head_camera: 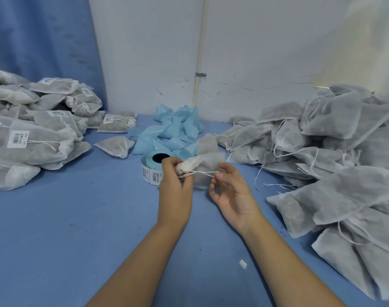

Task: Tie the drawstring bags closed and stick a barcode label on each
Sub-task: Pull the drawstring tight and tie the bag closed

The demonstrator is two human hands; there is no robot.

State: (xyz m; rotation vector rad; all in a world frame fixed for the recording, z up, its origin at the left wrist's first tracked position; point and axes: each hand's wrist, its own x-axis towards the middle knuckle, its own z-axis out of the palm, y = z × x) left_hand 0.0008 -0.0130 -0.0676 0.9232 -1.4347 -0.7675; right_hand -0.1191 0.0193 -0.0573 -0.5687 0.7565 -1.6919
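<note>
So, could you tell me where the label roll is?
Head view, centre: the label roll sits beside the left hand, in front of the blue backing strips.

On the table (78,229), the label roll (152,168) stands just behind the left hand (174,187), spent label backing (171,131) heaped behind it, labelled bags (34,134) piled far left, and untied bags (333,162) piled right of the right hand (233,193).

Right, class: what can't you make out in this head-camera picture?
- Print on the white barcode label roll: too small, part behind the left hand.
- Knot on the grey fabric drawstring bag: covered by that hand.
- Whether the right hand pinches the white string: unclear.
- Right-side pile of grey bags: cut by the edge.
</note>
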